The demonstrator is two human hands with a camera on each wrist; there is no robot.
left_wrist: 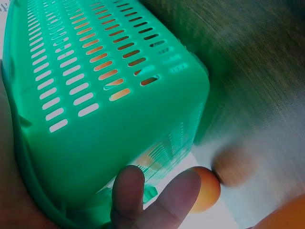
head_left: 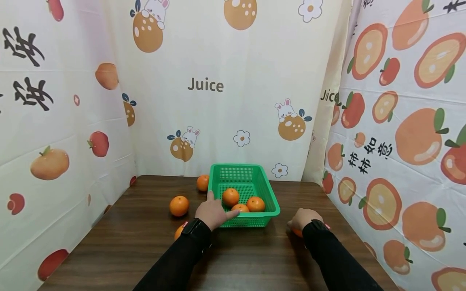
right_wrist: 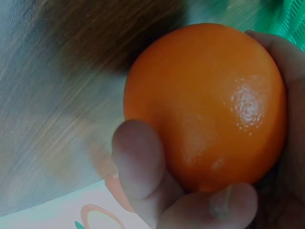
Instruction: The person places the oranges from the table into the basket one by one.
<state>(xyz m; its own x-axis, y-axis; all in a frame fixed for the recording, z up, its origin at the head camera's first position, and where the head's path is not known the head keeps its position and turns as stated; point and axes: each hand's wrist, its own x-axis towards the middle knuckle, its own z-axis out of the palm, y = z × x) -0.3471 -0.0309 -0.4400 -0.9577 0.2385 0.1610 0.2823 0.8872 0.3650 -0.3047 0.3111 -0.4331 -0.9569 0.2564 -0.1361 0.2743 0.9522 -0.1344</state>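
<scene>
A person in black sleeves is working at a dark wooden desk point(head_left: 145, 242), with the right hand point(head_left: 303, 218) curling its fingers point(right_wrist: 140, 162) around an orange point(right_wrist: 209, 105) low on the desk surface. The green basket point(head_left: 251, 220) is lying to the left of that hand and slightly forward, near but not touching it, with its long axis running away from the person toward the printed backdrop point(head_left: 218, 101).

The left hand point(head_left: 212, 213) is gripping the basket's near-left corner, thumb over the rim and fingers point(left_wrist: 131, 191) pressing on the slotted outer wall point(left_wrist: 95, 81). Three oranges point(head_left: 231, 197) are already sitting inside, just beyond the left hand's fingertips.

The left hand is the nearer one to the basket, being in contact with it, while the right hand is the one carrying fruit. Looking from the right hand, the basket's open top is sitting up and to the left, past the near-right corner.

More oranges are lying loose on the desk: one point(head_left: 179, 205) to the left of the left hand, another point(head_left: 202, 182) beside the basket's far-left corner, and one point(head_left: 179, 232) partly hidden behind the left wrist.
</scene>
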